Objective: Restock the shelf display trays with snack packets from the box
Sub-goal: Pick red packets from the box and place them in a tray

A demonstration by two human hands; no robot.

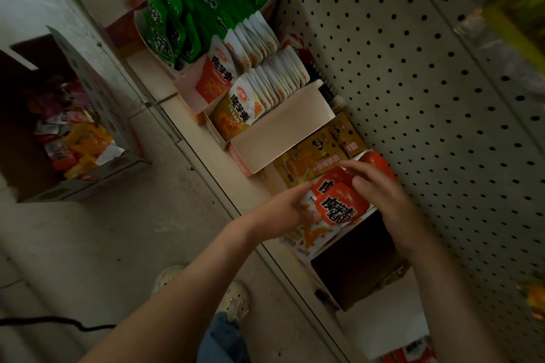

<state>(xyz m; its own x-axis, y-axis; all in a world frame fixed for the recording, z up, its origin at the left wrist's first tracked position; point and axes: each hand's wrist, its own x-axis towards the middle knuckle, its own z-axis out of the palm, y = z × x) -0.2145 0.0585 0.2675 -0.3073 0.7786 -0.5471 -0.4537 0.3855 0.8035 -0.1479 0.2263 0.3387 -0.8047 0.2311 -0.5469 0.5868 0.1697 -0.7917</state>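
Both hands are on a bunch of orange packets [339, 205] at the front of the shelf [156, 76], just before the pegboard [413, 82]. Left hand [280, 211] grips the bunch from lower left, fingers curled round its edge. Right hand [382, 194] sits over the top w/ thumb on the front face and fingers behind, prob. a pinch, tho it's blurred. Bunch is tilted, between the yellow-packet tray [318, 156] and a dark tray [354, 271]; can't tell if its bottom edge is seated in a tray yet. Risks, as I judge: packets look slick and loose, so if either hand lets go early the bunch fans out and some slide off the shelf lip onto the floor [147, 244]. Pushing in w/o squaring them could crumple the front one or jam vs. the neighbour tray wall. Box [97, 183] w/ more stock sits on the floor, well apart to the left.
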